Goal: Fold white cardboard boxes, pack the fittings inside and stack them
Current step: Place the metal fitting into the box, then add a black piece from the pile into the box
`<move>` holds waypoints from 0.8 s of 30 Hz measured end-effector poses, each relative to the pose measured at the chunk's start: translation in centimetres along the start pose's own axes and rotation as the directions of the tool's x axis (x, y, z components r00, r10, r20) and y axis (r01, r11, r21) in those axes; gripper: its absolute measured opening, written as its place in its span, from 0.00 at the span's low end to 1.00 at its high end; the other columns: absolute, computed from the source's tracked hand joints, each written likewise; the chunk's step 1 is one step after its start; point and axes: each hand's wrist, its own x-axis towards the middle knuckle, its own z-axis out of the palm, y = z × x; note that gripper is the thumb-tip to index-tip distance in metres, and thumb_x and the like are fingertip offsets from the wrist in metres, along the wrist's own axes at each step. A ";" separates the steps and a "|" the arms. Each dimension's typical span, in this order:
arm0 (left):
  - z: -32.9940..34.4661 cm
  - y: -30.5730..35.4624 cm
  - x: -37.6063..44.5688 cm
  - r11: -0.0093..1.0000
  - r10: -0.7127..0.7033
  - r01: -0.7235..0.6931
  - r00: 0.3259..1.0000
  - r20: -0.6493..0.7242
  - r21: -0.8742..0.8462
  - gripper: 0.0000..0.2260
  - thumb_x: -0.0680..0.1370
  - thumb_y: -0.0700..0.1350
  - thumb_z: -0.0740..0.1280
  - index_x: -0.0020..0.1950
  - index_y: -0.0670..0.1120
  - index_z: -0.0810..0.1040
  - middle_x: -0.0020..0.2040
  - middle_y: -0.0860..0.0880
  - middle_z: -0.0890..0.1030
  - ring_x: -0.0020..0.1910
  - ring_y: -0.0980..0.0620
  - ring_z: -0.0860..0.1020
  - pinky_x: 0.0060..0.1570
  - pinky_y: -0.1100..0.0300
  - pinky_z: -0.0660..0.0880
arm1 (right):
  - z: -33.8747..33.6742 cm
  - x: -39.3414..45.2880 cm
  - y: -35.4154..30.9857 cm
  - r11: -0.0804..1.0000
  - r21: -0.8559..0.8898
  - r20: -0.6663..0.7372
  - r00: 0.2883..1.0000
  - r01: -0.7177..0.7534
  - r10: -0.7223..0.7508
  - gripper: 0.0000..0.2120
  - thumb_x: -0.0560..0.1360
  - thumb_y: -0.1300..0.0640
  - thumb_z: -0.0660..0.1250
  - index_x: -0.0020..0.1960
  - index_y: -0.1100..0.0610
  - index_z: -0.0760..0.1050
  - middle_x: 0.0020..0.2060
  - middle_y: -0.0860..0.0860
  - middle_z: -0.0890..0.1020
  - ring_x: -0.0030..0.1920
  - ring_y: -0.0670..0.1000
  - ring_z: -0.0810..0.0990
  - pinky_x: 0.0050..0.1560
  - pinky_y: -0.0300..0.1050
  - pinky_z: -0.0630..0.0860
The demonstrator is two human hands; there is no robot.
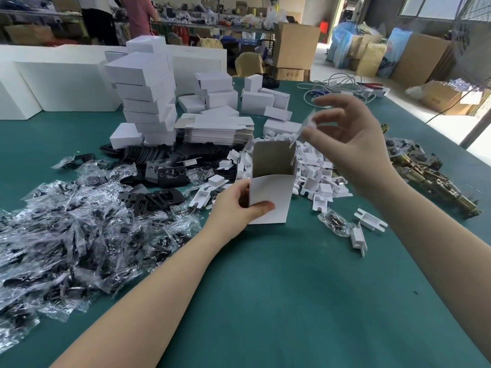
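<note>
My left hand (236,205) grips an upright white cardboard box (271,181) with its top open, thumb on the front face. My right hand (348,139) hovers just above and right of the opening, thumb and fingers pinching a small clear plastic packet (303,131) that hangs over the box's rim. Finished white boxes form a tall stack (148,99) at the back left. A pile of flat unfolded box blanks (215,131) lies behind the open box.
Bagged black fittings (66,235) cover the green table's left side. Black plates (164,173), white cardboard inserts (316,176) and brass lock parts (425,173) surround the box. One bagged fitting (334,221) and loose inserts (369,221) lie to the right. Cables (342,86) sit at the back.
</note>
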 end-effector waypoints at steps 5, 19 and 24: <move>0.1 0.0 0.1 1.000 -0.004 0.004 1.000 -0.004 -0.015 0.19 0.68 0.50 0.76 0.58 0.55 0.80 0.51 0.56 0.84 0.50 0.56 0.82 0.50 0.61 0.79 | 1.1 -0.2 0.6 0.852 -0.485 0.214 0.972 0.196 -0.102 0.12 0.73 0.59 0.75 0.55 0.50 0.79 0.47 0.43 0.82 0.47 0.35 0.76 0.49 0.27 0.69; 0.1 0.1 0.1 0.999 -0.022 0.021 1.000 -0.003 -0.025 0.20 0.67 0.49 0.77 0.57 0.52 0.79 0.50 0.52 0.85 0.50 0.51 0.83 0.50 0.54 0.80 | 1.5 -2.1 2.3 0.672 -0.709 0.195 0.975 0.213 -0.104 0.09 0.75 0.53 0.71 0.54 0.53 0.82 0.52 0.50 0.75 0.53 0.53 0.75 0.54 0.49 0.73; 0.0 0.0 0.1 0.999 -0.011 0.011 1.000 0.003 -0.038 0.19 0.69 0.46 0.77 0.58 0.50 0.79 0.50 0.53 0.85 0.49 0.54 0.83 0.46 0.62 0.78 | 4.4 -3.0 3.8 0.969 -0.156 -0.337 0.933 -0.190 0.128 0.02 0.80 0.51 0.65 0.49 0.45 0.76 0.41 0.38 0.78 0.40 0.36 0.76 0.40 0.29 0.70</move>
